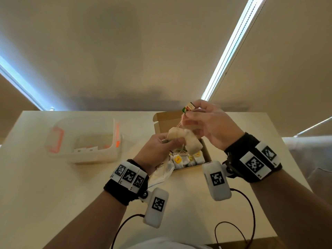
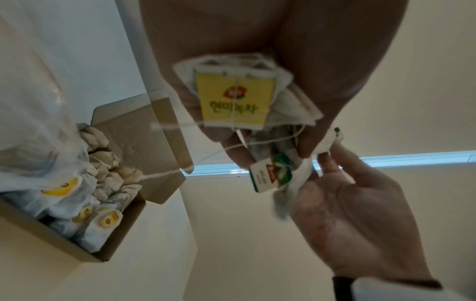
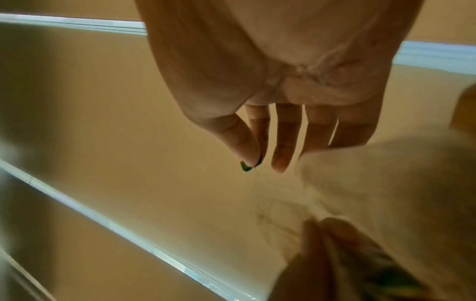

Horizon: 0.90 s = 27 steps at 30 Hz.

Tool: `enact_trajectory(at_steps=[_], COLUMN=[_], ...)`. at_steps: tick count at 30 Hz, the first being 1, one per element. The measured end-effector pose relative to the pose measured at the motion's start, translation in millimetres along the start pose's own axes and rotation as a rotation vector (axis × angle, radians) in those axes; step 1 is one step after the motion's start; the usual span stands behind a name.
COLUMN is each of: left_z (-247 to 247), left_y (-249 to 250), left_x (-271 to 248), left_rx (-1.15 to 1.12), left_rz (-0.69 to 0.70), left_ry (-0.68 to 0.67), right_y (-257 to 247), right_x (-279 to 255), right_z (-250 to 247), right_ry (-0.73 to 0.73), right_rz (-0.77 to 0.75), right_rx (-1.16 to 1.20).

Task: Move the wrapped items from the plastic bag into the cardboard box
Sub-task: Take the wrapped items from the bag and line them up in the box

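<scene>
Tangled tea bags delay a nearly filled box.
Left hand grips beige paper tea bags above the brown cardboard box; right hand pinches a green-and-red string tag; crumpled clear plastic bag lies beside.

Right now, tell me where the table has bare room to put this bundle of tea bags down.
Bare tabletop lies in front of the clear plastic container, left of the left hand. It is crowded by the cardboard box, already packed with wrapped items, with the plastic bag crumpled against it.
</scene>
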State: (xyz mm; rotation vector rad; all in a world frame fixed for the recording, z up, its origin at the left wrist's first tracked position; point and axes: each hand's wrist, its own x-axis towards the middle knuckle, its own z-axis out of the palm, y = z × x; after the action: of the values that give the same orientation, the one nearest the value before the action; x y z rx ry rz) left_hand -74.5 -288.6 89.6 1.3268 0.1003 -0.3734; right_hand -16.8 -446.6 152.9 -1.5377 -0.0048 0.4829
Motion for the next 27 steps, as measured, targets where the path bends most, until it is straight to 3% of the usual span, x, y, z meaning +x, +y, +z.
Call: enact_trajectory(at_steps=[3,8,11,14,17,20,23,27], left_z=[-1.5,-1.1,-0.8,1.0,2.8,0.0,-10.0,-17.8], left_y=[0.1,1.5,1.0,4.9,14.3,24.5,29.9,22.7], left_x=[1.1,4.2,5.8,4.3,1.7,0.1,-1.2,1.7], left_rx=[-0.05,0.052,0.069,0.074,0.018,0.003,0.066,0.188], left_rz=[0.001,0.045,0.034,0.03,0.021,0.023,0.028,0.028], left_ry=[0.062,0.105,0.119,0.095,0.033,0.022,0.047,0.062], right_y=[15.4,57.5,71.8,80.9,92.1,101.7,106.0,106.5], right_x=[-10.0,-25.1,-21.5,-16.4,-6.7,-0.1,-2.0,-8.7], right_z=[-7.1,-3.1,-9.7,-16.7,-11.7,-5.2,-7.4,-10.1], right_ry=[0.135,-0.095,-0.111,-0.163,-0.113,-0.032,0.064,0.1], right_rz=[-0.143,0.013,-0.011,-0.068,-0.146,-0.186,-0.174,-0.047], right_rx=[-0.297,-0.326,-0.297,-0.464,-0.735,-0.808,-0.737,-0.132])
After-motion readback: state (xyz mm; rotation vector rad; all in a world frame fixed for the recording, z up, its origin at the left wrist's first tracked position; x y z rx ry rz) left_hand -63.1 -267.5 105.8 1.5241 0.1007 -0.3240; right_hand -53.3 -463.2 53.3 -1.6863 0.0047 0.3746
